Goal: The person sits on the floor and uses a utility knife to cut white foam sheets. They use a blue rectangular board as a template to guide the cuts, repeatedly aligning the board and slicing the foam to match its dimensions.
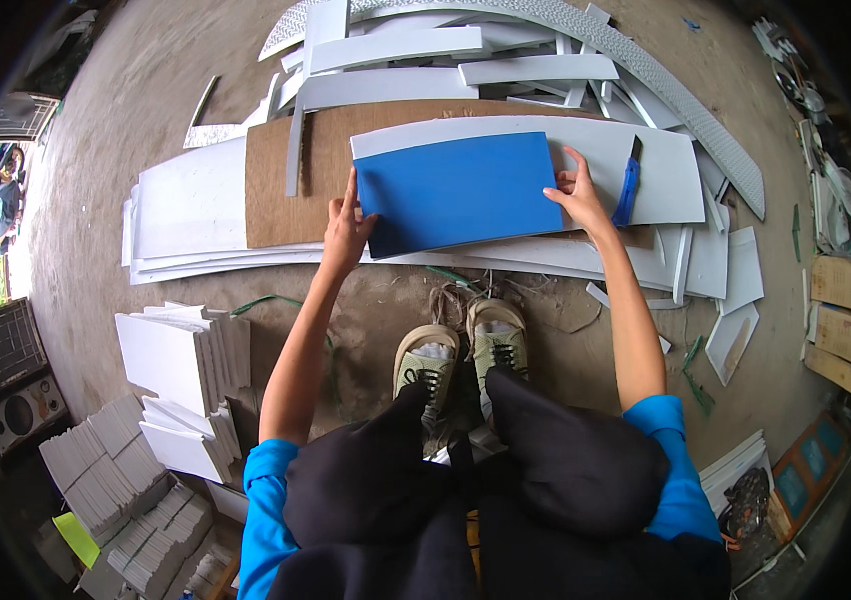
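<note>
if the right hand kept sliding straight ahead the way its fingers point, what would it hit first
The right hand rests on the right edge of the blue sheet, fingers pointing away from the person. Straight ahead it would cross the bare white board first, then probably the heap of white strips beyond. The blue-handled cutter lies just to its right.

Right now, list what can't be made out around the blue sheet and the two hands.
Head view only:
- White board: its part beneath the blue sheet is covered.
- Left hand and right hand: palms face down, so the grip under each edge is unseen.
- Blue tool: too small to tell its kind.
- Brown board: its right part is hidden under the white board.
- Stacks at left: blurred by the fisheye rim.
</note>
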`<state>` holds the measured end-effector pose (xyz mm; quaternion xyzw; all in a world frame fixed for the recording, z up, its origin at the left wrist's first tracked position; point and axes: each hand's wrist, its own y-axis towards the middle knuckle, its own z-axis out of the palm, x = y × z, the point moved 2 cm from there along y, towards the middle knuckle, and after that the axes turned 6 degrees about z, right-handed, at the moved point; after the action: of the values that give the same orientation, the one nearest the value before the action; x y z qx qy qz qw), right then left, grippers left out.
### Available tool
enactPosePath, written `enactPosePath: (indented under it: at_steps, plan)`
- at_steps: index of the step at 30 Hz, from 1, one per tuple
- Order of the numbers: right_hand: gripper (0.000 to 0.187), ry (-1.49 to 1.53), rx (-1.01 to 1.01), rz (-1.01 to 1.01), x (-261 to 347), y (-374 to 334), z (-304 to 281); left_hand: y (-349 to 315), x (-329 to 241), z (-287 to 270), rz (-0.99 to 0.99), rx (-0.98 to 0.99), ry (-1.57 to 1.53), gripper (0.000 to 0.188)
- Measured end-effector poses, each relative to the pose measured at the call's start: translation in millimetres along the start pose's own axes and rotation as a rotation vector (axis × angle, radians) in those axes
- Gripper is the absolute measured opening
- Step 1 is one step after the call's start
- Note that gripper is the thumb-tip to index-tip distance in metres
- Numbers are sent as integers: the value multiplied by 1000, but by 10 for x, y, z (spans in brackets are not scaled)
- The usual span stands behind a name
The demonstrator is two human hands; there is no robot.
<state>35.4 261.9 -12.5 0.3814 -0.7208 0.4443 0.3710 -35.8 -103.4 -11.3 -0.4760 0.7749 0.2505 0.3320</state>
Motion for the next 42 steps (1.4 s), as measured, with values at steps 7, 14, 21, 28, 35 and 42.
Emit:
enactPosePath:
  at_steps: [7,14,21,28,35,42]
  plan:
    - [79,-18,0,-44,-82,33,23,-18,-66,0,45,82,204,67]
    - [79,-114,-17,-84,-45,17,18,54,-502,147,343,187,712,90]
    - [77,-176,-29,-104,-56,33,43,235,-1151,868,577,365,674,96]
    - [65,-216,-177,-234,-26,-126,-12,260,-1370,1246,669,286,649,81]
    - [53,-675,-836,-9,-43,-433,-563,217,-1410,1184,616,275,687,82]
    - [62,-298,-426,178,-312,-305,-1011,368,-1859,1360,171,96,277,62]
